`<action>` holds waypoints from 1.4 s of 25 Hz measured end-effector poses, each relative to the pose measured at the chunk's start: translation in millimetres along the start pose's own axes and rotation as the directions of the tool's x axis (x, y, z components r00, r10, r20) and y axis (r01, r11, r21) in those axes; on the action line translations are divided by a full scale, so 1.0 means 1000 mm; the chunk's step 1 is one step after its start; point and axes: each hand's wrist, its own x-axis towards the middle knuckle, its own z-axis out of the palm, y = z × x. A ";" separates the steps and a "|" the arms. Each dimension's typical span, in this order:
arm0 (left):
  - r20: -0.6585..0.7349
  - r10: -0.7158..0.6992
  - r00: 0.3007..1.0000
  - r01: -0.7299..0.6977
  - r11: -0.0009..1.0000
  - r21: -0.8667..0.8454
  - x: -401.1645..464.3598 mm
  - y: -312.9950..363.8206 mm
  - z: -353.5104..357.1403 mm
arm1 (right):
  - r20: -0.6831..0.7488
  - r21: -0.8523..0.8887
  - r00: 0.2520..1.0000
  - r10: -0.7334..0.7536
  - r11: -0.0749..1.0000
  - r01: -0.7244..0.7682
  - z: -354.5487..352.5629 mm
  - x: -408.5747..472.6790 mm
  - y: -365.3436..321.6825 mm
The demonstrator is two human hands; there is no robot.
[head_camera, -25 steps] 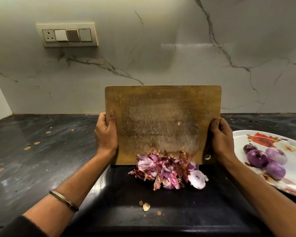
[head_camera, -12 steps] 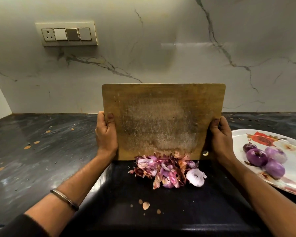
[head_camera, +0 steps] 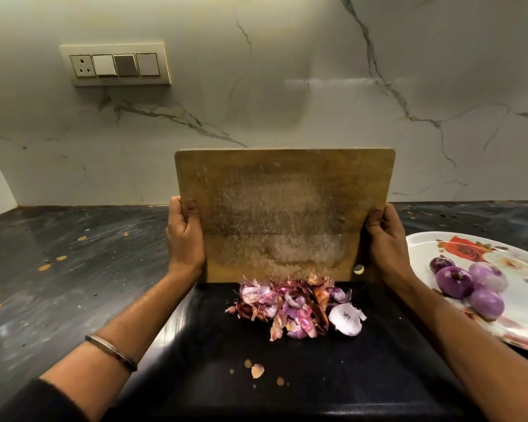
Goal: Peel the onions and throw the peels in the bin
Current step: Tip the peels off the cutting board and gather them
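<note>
The left hand point(head_camera: 185, 236) grips the left edge of a wooden chopping board point(head_camera: 284, 214), thumb on the face and fingers curled behind; the right hand point(head_camera: 386, 239) grips the right edge the same way; between them the board stands tilted up nearly on end, its lower edge at the back of a heap of onion peels point(head_camera: 290, 309); the heap lies on a black surface point(head_camera: 317, 376) set lower than the dark countertop point(head_camera: 73, 254), with a few loose scraps point(head_camera: 256, 370) nearer the person; whether that black surface is the lid, the rim or the inside of a bin I cannot tell, since its near edge runs out of the bottom of the view. To the right, on a flowered plate point(head_camera: 500, 257) resting on the counter, sit four peeled onions point(head_camera: 467, 284), purple and bare of skin; so the peeling looks done for every onion in sight, and what is left, as I judge it, is getting the peels properly into the bin, if they are not there already, and gathering the stray bits. The plate's right side is cut off by the frame; the fingers behind the board are hidden; a switch panel point(head_camera: 115, 64) hangs on the marble wall behind.
</note>
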 end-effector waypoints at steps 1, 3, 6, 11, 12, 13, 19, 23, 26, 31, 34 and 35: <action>0.006 -0.019 1.000 0.019 1.000 -0.007 0.000 -0.001 -0.001 | 0.005 -0.002 1.000 0.005 1.000 -0.005 0.000 -0.001 0.001; 0.005 -0.006 1.000 0.006 1.000 -0.010 0.000 -0.004 -0.002 | 0.004 -0.011 1.000 -0.008 1.000 0.008 -0.001 0.000 0.002; 0.007 -0.016 1.000 0.017 0.999 -0.039 0.000 -0.004 -0.002 | 0.025 0.002 1.000 0.002 1.000 -0.003 -0.002 0.000 0.002; 0.111 -0.041 0.993 0.057 0.988 -0.144 -0.009 -0.003 -0.002 | 0.070 -0.002 0.997 0.034 0.999 -0.034 -0.007 0.002 0.006; 0.130 -0.059 0.990 0.082 0.981 -0.179 -0.008 -0.001 -0.003 | 0.068 0.004 0.997 0.040 0.999 -0.040 -0.007 0.003 0.006; 0.141 -0.067 0.988 0.095 0.975 -0.203 -0.006 0.002 -0.003 | 0.060 0.001 0.997 0.038 0.999 -0.038 -0.008 0.004 0.005; 0.184 -0.071 0.980 0.103 0.981 -0.166 -0.004 0.005 -0.006 | 0.033 -0.061 0.999 0.017 0.998 -0.015 -0.008 0.006 0.006; 0.181 -0.070 0.981 0.100 0.982 -0.161 -0.005 0.001 -0.006 | 0.024 -0.089 1.000 -0.020 0.996 0.022 -0.007 0.005 0.007; 0.190 -0.077 0.979 0.105 0.984 -0.143 -0.010 0.000 -0.006 | 0.020 -0.083 1.000 -0.023 0.996 0.025 -0.008 0.005 0.012; 0.147 -0.143 0.979 0.161 0.979 -0.124 -0.015 -0.012 -0.002 | 0.015 -0.112 1.000 0.001 0.994 0.001 -0.006 0.004 0.029; 0.110 -0.167 0.980 0.179 0.979 -0.102 -0.008 -0.014 0.003 | -0.035 -0.139 0.999 -0.039 0.990 0.034 -0.003 0.012 0.033; 0.105 -0.174 0.979 0.183 0.980 -0.079 -0.002 -0.015 0.004 | -0.052 -0.163 0.998 -0.045 0.986 0.036 -0.001 0.019 0.033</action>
